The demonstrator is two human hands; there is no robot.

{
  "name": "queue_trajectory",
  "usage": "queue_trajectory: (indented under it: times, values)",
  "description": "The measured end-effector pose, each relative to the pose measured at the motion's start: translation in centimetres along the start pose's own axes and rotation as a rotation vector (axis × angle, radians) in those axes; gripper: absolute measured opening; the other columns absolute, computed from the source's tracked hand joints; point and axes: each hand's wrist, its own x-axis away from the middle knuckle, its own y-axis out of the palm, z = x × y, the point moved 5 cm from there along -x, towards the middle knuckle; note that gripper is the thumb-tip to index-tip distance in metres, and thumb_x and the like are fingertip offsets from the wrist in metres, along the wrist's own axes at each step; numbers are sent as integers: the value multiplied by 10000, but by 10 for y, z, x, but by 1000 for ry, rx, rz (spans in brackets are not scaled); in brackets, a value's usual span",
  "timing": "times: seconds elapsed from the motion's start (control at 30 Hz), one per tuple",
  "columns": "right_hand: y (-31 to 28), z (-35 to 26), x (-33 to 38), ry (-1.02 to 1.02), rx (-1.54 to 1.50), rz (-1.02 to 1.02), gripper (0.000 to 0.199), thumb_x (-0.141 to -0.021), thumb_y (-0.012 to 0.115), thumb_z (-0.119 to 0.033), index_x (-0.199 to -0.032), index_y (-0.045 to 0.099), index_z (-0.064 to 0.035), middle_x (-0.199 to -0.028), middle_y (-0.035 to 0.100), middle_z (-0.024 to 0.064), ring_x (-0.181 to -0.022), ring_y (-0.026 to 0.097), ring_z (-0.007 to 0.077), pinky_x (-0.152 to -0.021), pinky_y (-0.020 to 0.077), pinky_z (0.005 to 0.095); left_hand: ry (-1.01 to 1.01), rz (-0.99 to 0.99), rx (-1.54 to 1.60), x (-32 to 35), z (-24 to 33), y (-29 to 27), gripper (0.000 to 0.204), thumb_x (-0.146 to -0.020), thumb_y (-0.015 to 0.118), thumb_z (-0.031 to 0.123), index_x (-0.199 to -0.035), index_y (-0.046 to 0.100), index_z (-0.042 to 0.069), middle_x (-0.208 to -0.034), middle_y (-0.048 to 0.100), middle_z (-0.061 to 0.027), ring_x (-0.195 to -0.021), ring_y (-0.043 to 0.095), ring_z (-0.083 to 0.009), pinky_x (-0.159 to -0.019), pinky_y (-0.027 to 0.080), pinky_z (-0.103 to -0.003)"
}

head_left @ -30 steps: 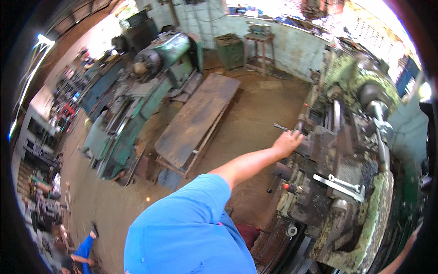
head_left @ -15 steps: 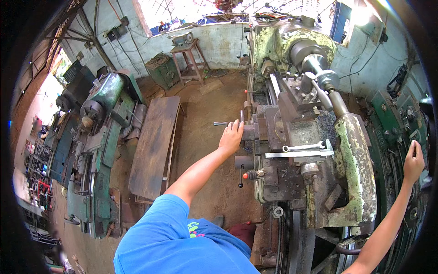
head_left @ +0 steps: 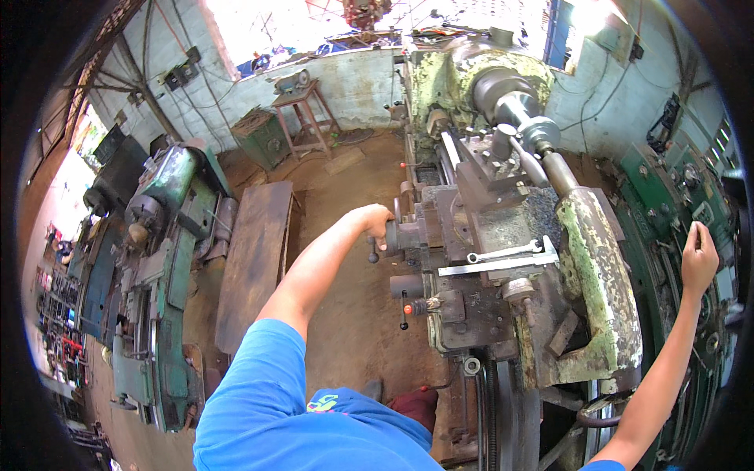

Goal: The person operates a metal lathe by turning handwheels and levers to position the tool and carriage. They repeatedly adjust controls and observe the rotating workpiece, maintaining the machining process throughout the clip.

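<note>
My left hand is closed round the crank handle on the near left side of a lathe's carriage. Off to the far right, my right hand is raised with its fingertips pinched together; whatever they hold, if anything, is too small to make out. A stepped metal workpiece runs from the chuck toward the worn green tailstock. Between my hands, a combination wrench lies beside a vernier caliper on the lathe. The tool post stands close to the workpiece.
Red-knobbed levers jut from the carriage's front. On the left are a wooden bench and a second green lathe. Green machinery stands at the right. A bench grinder sits on a stand by the wall.
My left hand has gone from resting on top of the crank to gripping it, and the crank has turned, its knob now lower. My right hand stays pinched. The view has shifted slightly.
</note>
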Motion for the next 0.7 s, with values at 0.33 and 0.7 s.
queue_trajectory:
  times: [0.33, 0.7]
  values:
    - [-2, -6, 0, -29, 37, -15, 214, -1038, 645, -212, -1145, 754, -63, -1075, 779, 120, -911, 763, 265, -791, 587, 348, -65, -315, 203, -11, -1, 13, 717, -531, 986, 372, -1104, 729, 24, -1065, 773, -164, -999, 737, -291, -896, 569, -416]
    - [4, -6, 2, -42, 33, -26, 216, -1036, 650, -223, -1144, 750, -66, -1056, 779, 116, -880, 758, 260, -776, 580, 351, -30, -145, 183, -1, 5, 11, 1044, -473, 997, 391, -1323, 555, -26, -1198, 723, -221, -1135, 698, -337, -959, 560, -425]
